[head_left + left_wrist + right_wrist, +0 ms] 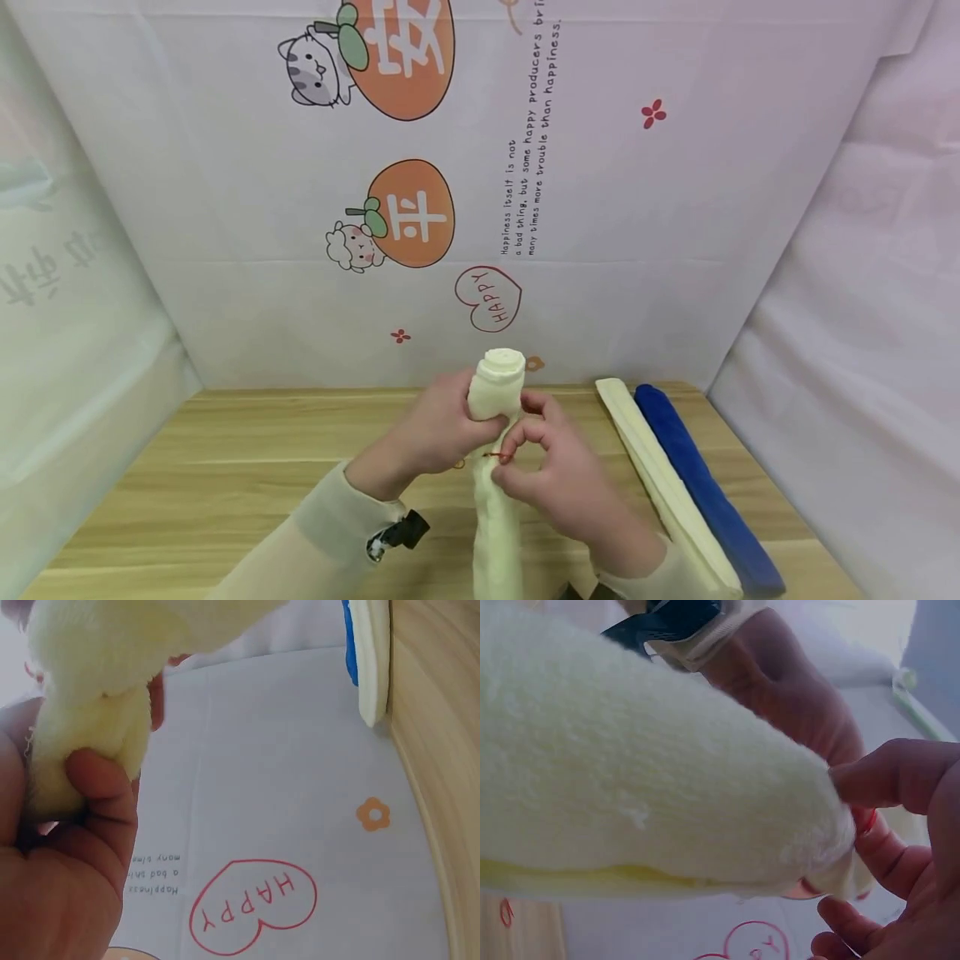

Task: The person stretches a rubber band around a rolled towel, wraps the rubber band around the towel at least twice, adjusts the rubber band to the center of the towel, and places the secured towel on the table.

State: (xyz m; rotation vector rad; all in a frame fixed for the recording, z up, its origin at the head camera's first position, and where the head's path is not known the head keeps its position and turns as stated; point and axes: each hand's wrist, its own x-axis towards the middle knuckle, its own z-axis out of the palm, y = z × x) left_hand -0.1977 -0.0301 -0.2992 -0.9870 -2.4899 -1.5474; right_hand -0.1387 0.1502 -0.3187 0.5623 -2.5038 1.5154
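Observation:
A pale cream plush towel stands upright between the hands, its top end rolled into a tight coil. My left hand grips it just below the coil, with the fingers curled round it in the left wrist view. My right hand pinches a thin red band between thumb and forefinger, against the towel below the left hand. In the right wrist view a bit of the red band shows by the fingers. How far it goes round the towel is hidden.
On the right of the wooden table lie a folded cream towel and a folded blue towel, side by side. A small orange loop shows by the left hand. A printed white cloth hangs behind the table.

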